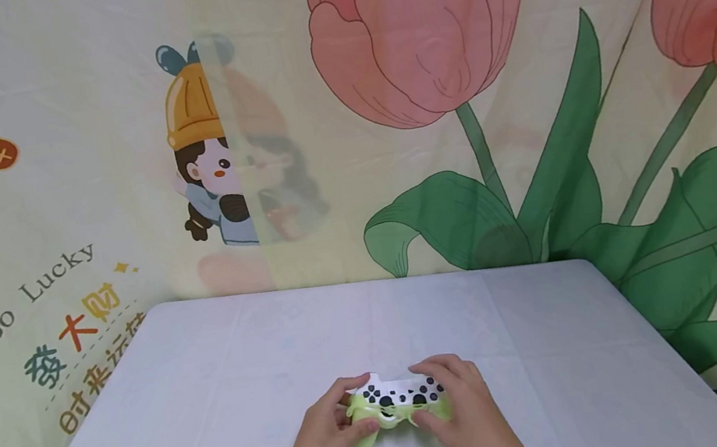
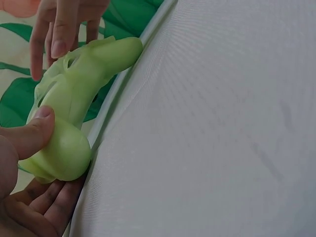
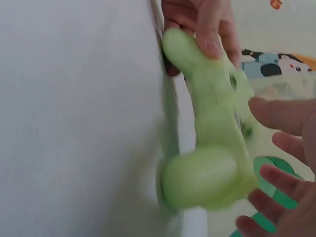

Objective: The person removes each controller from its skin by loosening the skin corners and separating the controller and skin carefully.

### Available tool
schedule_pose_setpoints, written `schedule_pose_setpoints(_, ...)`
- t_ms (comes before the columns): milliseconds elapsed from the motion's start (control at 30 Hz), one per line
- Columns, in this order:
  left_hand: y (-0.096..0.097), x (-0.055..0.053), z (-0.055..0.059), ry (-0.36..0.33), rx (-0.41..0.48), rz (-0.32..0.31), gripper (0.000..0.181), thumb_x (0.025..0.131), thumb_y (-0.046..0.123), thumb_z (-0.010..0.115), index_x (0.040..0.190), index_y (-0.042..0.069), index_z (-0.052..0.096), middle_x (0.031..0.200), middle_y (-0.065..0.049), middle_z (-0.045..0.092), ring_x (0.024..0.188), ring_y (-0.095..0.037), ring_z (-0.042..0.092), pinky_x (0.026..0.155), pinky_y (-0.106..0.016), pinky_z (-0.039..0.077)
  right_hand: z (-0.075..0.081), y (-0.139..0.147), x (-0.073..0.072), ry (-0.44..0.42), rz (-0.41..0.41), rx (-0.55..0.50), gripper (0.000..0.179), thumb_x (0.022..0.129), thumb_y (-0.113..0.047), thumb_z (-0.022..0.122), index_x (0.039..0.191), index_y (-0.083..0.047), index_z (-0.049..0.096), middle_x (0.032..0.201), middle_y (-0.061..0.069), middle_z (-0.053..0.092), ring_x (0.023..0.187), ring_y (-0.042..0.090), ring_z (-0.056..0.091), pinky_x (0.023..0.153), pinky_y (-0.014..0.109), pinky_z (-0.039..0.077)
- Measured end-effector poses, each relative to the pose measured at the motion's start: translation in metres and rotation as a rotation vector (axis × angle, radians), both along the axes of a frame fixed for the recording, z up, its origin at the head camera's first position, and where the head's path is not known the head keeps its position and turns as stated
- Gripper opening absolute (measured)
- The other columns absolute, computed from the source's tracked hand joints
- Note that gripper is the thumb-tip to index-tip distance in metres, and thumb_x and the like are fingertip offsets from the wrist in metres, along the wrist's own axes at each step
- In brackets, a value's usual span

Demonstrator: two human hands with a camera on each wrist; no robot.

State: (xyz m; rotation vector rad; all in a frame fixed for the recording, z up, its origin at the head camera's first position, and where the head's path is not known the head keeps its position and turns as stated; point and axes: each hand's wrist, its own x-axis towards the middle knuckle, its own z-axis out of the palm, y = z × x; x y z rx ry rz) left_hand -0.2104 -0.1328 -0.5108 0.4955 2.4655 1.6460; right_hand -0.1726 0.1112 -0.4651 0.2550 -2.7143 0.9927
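A white game controller [image 1: 402, 386] with black buttons and sticks is held low over the near part of the table. A soft light-green silicone cover [image 2: 69, 98] wraps its handles and underside, while the upper face still shows white in the head view. My left hand [image 1: 322, 431] grips the left handle, thumb on the cover and fingers beneath. Around the right end is my right hand [image 1: 468, 411]; in the right wrist view its fingers are spread, with the thumb close to the cover's edge. Whether those fingertips touch the cover, I cannot tell.
A white cloth covers the table [image 1: 247, 368]. Behind it hangs a printed backdrop [image 1: 264, 2] with large pink tulips, green leaves, a cartoon figure and lettering.
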Motion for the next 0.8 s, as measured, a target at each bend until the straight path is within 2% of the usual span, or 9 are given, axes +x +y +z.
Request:
schedule_pose_setpoints(67,0.0,0.0,-0.001,0.003,-0.001,0.0,0.06,0.092,0.028,0.084,0.147,0.031,0.06,0.116,-0.009,0.06,0.076,-0.01,0.066,0.067,-0.023,0.054,-0.001,0.01,-0.001,-0.052,0.02,-0.036,0.07,0.078,-0.019,0.096,0.14,-0.024,0.065,0.145,0.002,0.056,0.134,0.03,0.053,0.11,0.057,0.048)
schedule_pose_setpoints(200,0.0,0.0,-0.001,-0.002,0.016,-0.009,0.061,0.093,0.028,0.083,0.149,0.03,0.059,0.117,-0.01,0.06,0.079,-0.01,0.067,0.068,-0.023,0.055,-0.007,0.025,-0.001,-0.203,0.088,-0.111,0.092,0.079,-0.025,0.096,0.157,-0.022,0.048,0.158,0.012,0.044,0.137,0.034,0.053,0.11,0.058,0.049)
schedule_pose_setpoints(267,0.001,0.001,-0.001,-0.008,0.028,-0.012,0.061,0.093,0.028,0.083,0.149,0.03,0.058,0.118,-0.011,0.06,0.081,-0.011,0.068,0.07,-0.023,0.056,-0.01,0.029,0.0,-0.281,0.117,-0.149,0.098,0.08,-0.028,0.095,0.161,-0.022,0.042,0.161,0.014,0.041,0.138,0.035,0.052,0.111,0.059,0.048)
schedule_pose_setpoints(367,0.001,0.002,0.0,-0.022,0.047,-0.017,0.061,0.094,0.028,0.082,0.15,0.03,0.058,0.119,-0.011,0.06,0.084,-0.012,0.069,0.072,-0.023,0.056,-0.015,0.033,0.001,-0.335,0.154,-0.192,0.101,0.082,-0.029,0.093,0.164,-0.02,0.036,0.163,0.015,0.039,0.145,0.037,0.045,0.115,0.064,0.041)
schedule_pose_setpoints(467,0.003,0.001,-0.001,-0.039,0.075,-0.018,0.061,0.094,0.027,0.082,0.15,0.03,0.058,0.12,-0.012,0.06,0.085,-0.013,0.07,0.073,-0.024,0.057,-0.019,0.034,0.0,-0.339,0.155,-0.204,0.099,0.083,-0.028,0.092,0.164,-0.021,0.036,0.163,0.013,0.04,0.149,0.038,0.042,0.118,0.066,0.035)
schedule_pose_setpoints(633,0.004,0.0,-0.002,-0.064,0.117,-0.017,0.063,0.093,0.028,0.082,0.152,0.028,0.058,0.123,-0.013,0.059,0.088,-0.014,0.07,0.072,-0.024,0.058,-0.027,0.031,0.0,-0.262,0.118,-0.193,0.086,0.086,-0.017,0.089,0.16,-0.02,0.044,0.155,0.011,0.05,0.144,0.035,0.048,0.117,0.064,0.038)
schedule_pose_setpoints(700,0.003,0.0,-0.003,-0.06,0.121,-0.011,0.064,0.094,0.029,0.082,0.153,0.028,0.057,0.124,-0.013,0.06,0.091,-0.013,0.071,0.073,-0.024,0.058,-0.031,0.029,0.0,-0.224,0.11,-0.193,0.081,0.087,-0.014,0.087,0.157,-0.021,0.048,0.152,0.008,0.054,0.141,0.032,0.052,0.116,0.06,0.041)
schedule_pose_setpoints(800,-0.001,0.002,-0.003,-0.046,0.112,0.008,0.065,0.094,0.03,0.082,0.153,0.029,0.056,0.125,-0.013,0.061,0.093,-0.013,0.071,0.074,-0.023,0.058,-0.035,0.026,-0.001,-0.205,0.102,-0.214,0.076,0.088,-0.012,0.086,0.155,-0.023,0.051,0.15,0.006,0.056,0.131,0.027,0.057,0.108,0.046,0.051)
